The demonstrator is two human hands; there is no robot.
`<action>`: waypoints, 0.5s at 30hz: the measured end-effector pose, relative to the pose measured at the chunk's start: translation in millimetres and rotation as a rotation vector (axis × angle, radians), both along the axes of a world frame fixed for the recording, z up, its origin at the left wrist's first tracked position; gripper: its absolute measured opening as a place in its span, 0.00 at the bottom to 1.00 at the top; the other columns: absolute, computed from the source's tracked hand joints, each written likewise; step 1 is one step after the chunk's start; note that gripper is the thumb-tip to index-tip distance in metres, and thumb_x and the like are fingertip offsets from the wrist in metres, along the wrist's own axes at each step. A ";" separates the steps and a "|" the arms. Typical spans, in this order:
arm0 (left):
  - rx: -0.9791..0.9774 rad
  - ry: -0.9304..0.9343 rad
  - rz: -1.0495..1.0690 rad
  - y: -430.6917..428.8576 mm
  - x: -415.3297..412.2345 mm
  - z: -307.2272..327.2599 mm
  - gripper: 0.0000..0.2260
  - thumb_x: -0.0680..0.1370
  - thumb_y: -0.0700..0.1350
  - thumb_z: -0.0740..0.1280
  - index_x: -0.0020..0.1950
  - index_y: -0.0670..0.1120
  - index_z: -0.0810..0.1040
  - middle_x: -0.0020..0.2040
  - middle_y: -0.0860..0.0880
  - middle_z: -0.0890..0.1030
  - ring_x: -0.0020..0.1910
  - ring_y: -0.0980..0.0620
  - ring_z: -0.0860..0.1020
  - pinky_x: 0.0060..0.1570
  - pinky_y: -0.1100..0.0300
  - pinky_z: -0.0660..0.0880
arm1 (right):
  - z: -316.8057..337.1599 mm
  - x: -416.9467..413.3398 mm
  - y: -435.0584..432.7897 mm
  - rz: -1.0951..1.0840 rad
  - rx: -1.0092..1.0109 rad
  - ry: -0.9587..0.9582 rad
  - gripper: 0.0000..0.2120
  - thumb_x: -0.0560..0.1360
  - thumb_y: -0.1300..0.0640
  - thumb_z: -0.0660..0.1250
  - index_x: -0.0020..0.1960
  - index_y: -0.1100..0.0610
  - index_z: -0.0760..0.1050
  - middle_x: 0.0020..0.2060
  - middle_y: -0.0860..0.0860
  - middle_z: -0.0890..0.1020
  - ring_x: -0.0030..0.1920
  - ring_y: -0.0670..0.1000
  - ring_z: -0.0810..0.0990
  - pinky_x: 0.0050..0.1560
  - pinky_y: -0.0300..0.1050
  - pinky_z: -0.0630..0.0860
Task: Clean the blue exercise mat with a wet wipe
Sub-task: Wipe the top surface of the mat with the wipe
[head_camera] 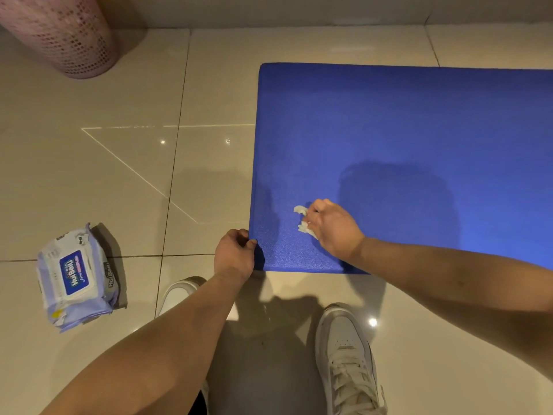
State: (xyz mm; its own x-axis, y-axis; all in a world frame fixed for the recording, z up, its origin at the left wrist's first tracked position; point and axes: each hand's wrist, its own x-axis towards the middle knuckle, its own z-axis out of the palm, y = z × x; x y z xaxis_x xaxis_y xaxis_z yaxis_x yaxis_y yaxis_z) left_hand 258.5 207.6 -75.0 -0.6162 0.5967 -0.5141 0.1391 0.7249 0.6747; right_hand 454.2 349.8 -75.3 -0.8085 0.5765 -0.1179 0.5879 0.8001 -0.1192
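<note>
The blue exercise mat (389,139) lies flat on the tiled floor, running off the right edge of the view. My right hand (333,227) grips a crumpled white wet wipe (303,220) and presses it onto the mat near its near-left corner. Most of the wipe is hidden under my fingers. My left hand (235,254) pinches the mat's left edge close to that same corner, thumb on top of the blue surface.
A pack of wet wipes (74,280) lies on the beige floor tiles to the left. A pink perforated basket (59,34) stands at the far left by the wall. My white sneakers (347,357) are planted just in front of the mat.
</note>
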 end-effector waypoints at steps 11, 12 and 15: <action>0.034 -0.011 -0.008 10.8 -9.8 -1.4 0.06 0.78 0.43 0.69 0.53 0.44 0.77 0.46 0.51 0.81 0.48 0.45 0.79 0.55 0.53 0.76 | -13.7 2.0 -8.8 -0.109 -0.228 0.187 0.09 0.80 0.67 0.61 0.45 0.56 0.71 0.46 0.45 0.69 0.67 0.50 0.78 0.52 0.34 0.75; 0.036 -0.018 -0.006 11.8 -11.1 -2.7 0.06 0.78 0.43 0.70 0.53 0.44 0.77 0.46 0.51 0.81 0.48 0.45 0.80 0.55 0.53 0.76 | -13.3 -0.3 -6.8 -0.151 -0.249 0.192 0.09 0.78 0.72 0.62 0.45 0.60 0.72 0.45 0.46 0.70 0.67 0.49 0.78 0.51 0.33 0.74; 0.036 -0.041 -0.010 14.7 -12.9 -5.4 0.05 0.78 0.42 0.69 0.52 0.44 0.77 0.45 0.51 0.82 0.48 0.45 0.80 0.55 0.52 0.76 | -13.6 -21.6 -1.5 -0.217 -0.309 0.177 0.06 0.77 0.74 0.63 0.49 0.67 0.76 0.47 0.50 0.73 0.62 0.55 0.80 0.51 0.38 0.74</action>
